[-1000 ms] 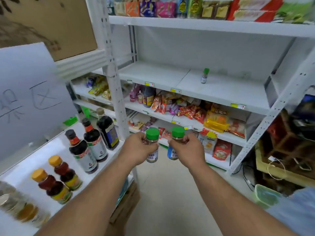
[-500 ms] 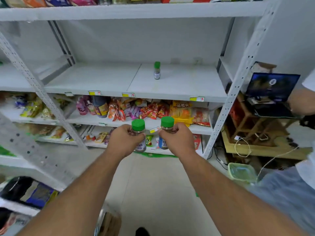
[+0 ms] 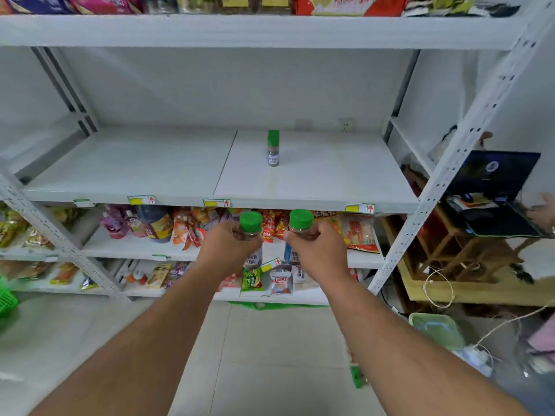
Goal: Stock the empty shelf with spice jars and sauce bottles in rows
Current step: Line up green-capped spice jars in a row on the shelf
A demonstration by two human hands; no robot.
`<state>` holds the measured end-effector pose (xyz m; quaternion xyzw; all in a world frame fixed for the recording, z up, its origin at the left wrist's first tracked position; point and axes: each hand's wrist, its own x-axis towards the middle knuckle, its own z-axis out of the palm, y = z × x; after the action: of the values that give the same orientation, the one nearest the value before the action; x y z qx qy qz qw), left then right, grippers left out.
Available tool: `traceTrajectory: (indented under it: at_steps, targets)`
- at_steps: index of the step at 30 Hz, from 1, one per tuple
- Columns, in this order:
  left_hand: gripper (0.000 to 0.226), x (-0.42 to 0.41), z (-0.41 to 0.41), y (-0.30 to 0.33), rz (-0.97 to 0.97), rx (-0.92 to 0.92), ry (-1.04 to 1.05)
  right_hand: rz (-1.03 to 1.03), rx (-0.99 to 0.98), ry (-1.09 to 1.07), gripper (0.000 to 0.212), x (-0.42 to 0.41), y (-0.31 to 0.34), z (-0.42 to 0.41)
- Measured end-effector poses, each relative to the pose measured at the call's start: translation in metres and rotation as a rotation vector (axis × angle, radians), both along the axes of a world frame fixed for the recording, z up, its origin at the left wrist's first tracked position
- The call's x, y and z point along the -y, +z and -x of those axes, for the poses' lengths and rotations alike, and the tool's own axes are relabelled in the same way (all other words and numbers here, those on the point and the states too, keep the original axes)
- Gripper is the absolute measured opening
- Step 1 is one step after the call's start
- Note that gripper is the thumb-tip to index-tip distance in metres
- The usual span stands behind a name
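fingers curled round two spice jars — left hand (image 3: 228,250), right hand (image 3: 318,253)

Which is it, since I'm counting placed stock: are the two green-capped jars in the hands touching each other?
Apart. The head view shows snack packets between the left jar and right jar.

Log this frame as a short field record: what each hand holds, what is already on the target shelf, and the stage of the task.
left hand: left hand grips a green-capped spice jar, upright
right hand: right hand grips a second green-capped jar, upright
jar position: both held in front of and below the front edge of the empty shelf
on shelf: green-capped jars standing right of the centre seam; they overlap, so the count is unclear
shelf below: snack packets
stage: held jars not yet placed
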<state>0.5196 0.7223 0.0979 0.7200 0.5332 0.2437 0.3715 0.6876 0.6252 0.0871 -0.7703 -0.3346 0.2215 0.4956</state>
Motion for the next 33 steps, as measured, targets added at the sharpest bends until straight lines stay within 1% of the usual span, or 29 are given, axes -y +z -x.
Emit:
traceTrajectory:
  at_steps: [5,9,11,15,19,22,27,33]
  targets:
    - [0.018,-0.057,-0.028,-0.010,0.002,-0.025,-0.008,0.026,0.000,-0.001,0.034,-0.058,-0.013,-0.030]
    - [0.031,-0.102,-0.051,-0.012,0.010,-0.075,0.032,0.028,0.007,0.010,0.035,-0.104,-0.024,-0.061]
    - [0.031,-0.124,-0.062,-0.011,0.007,-0.105,0.052,0.043,0.014,0.015,0.036,-0.127,-0.028,-0.076]
    - [0.033,-0.164,-0.076,-0.015,0.002,-0.109,0.109,0.077,0.033,0.034,0.039,-0.171,-0.034,-0.096]
    - [0.034,-0.200,-0.084,-0.024,0.048,-0.108,0.118,0.088,0.014,0.055,0.040,-0.209,-0.039,-0.100]
    - [0.036,-0.232,-0.087,-0.032,0.057,-0.072,0.114,0.092,0.008,0.060,0.039,-0.236,-0.044,-0.100]
    - [0.035,-0.281,-0.091,-0.049,0.072,-0.020,0.069,0.101,0.011,0.002,0.038,-0.272,-0.050,-0.101]
    - [0.036,-0.323,-0.102,-0.069,0.099,-0.007,0.026,0.102,0.010,-0.043,0.035,-0.303,-0.060,-0.100]
